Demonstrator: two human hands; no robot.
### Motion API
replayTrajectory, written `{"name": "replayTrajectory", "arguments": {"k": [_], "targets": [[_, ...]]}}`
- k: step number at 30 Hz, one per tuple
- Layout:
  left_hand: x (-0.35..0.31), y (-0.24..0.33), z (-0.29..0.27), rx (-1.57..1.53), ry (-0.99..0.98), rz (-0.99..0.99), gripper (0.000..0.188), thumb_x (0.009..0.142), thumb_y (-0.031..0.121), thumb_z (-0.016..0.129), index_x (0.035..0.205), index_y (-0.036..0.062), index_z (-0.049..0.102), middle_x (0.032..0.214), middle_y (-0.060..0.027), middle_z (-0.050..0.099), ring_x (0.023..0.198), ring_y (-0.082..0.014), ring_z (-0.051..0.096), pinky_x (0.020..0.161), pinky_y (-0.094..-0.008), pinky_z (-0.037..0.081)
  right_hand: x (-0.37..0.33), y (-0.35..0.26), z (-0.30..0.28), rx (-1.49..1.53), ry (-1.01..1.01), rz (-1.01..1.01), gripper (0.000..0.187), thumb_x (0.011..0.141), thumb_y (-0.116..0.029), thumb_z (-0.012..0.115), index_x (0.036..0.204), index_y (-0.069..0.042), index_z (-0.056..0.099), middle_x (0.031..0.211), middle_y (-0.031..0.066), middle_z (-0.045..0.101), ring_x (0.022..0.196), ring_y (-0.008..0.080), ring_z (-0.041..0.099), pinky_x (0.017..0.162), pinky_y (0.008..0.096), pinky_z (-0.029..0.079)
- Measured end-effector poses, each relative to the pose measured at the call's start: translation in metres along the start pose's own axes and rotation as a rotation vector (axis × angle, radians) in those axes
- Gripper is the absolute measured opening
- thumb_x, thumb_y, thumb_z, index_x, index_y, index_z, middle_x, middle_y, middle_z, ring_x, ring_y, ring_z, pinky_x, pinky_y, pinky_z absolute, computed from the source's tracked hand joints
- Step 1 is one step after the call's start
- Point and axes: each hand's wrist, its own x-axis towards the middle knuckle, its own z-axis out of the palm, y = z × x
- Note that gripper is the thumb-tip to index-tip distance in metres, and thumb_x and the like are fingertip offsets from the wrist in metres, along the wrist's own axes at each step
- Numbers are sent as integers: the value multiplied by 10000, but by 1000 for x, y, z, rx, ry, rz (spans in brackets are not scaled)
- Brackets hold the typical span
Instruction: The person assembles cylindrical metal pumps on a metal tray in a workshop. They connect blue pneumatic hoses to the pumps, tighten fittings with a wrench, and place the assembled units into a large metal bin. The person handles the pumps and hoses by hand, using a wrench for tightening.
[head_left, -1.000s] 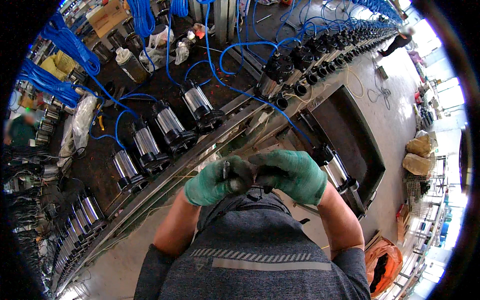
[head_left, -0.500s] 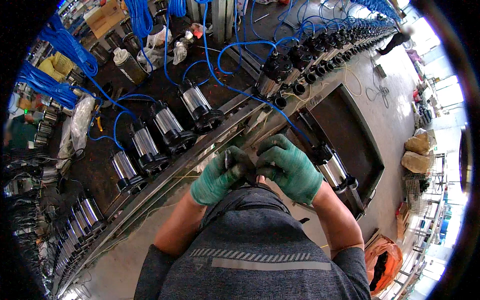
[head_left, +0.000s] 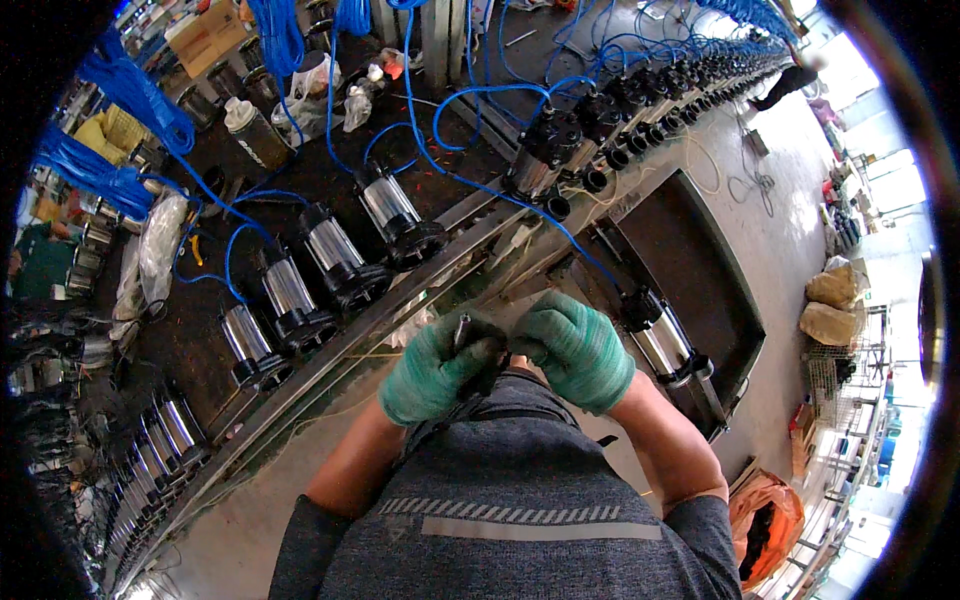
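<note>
Both hands wear green gloves with darkened fingertips and meet close in front of my body. My left hand [head_left: 432, 370] is curled around a slim metal rod [head_left: 462, 328], whose rounded tip sticks up past the thumb; its lower part is hidden in the glove. Beside it, my right hand [head_left: 578, 352] is closed, its fingertips pinched together near the left ones. Whatever lies between those fingers is too dark and covered to make out. Right of my right hand, a steel-and-black submersible pump [head_left: 658, 335] with a blue cable lies in a dark metal tray [head_left: 735, 290].
More pumps [head_left: 335, 250] stand along the bench edge [head_left: 400, 290] to the left. A long row of black-topped pumps [head_left: 545, 145] runs to the far right. Blue cable coils [head_left: 275, 40] hang above the bench. An orange sack [head_left: 775, 530] sits at lower right. A person [head_left: 790, 85] is far off.
Both hands have dropped slightly toward my body. My right hand has rotated a little and its fingers are curled tighter. The metal rod's tip now shows more plainly in my left hand.
</note>
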Motion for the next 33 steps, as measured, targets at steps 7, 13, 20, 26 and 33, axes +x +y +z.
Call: {"name": "replayTrajectory", "arguments": {"k": [7, 13, 20, 26, 33], "targets": [[0, -8, -17, -91, -245, -87, 222, 1007, 227, 622, 1122, 38, 641, 829, -24, 671, 704, -117, 621, 582, -279, 478, -7, 3, 6, -34, -13, -31, 252, 801, -84, 721, 1044, -103, 656, 1001, 127, 620, 848, 374, 644, 691, 448, 540], [3, -7, 0, 562, -177, 71, 172, 954, 114, 627, 1105, 33, 637, 866, -84, 671, 766, -179, 635, 714, -339, 522, -12, -3, 17, 307, 16, 421, 198, 882, -85, 700, 1070, -35, 660, 910, 160, 651, 869, 397, 656, 723, 427, 547], [-3, -2, 9, 509, -144, -2, 171, 972, 106, 581, 1126, 48, 628, 860, -92, 661, 739, -204, 627, 703, -353, 519, -13, 3, -2, 407, -189, 363, 206, 910, -108, 691, 1107, -48, 674, 970, 160, 669, 918, 385, 664, 792, 424, 547], [0, -15, 5, 420, -241, 8, 202, 991, 136, 562, 1154, 33, 622, 802, -95, 632, 696, -182, 582, 667, -363, 502, -9, 10, -12, 246, -320, 152, 254, 900, -116, 674, 1148, -67, 644, 1067, 180, 614, 993, 404, 633, 833, 455, 531], [3, -23, 1, 612, -299, 282, 288, 947, 118, 599, 1222, 34, 607, 910, -180, 667, 799, -329, 660, 733, -411, 520, -8, 11, -17, 174, -462, 172, 232, 880, -99, 711, 1103, -67, 654, 1104, 161, 644, 991, 395, 630, 829, 429, 534]]}}
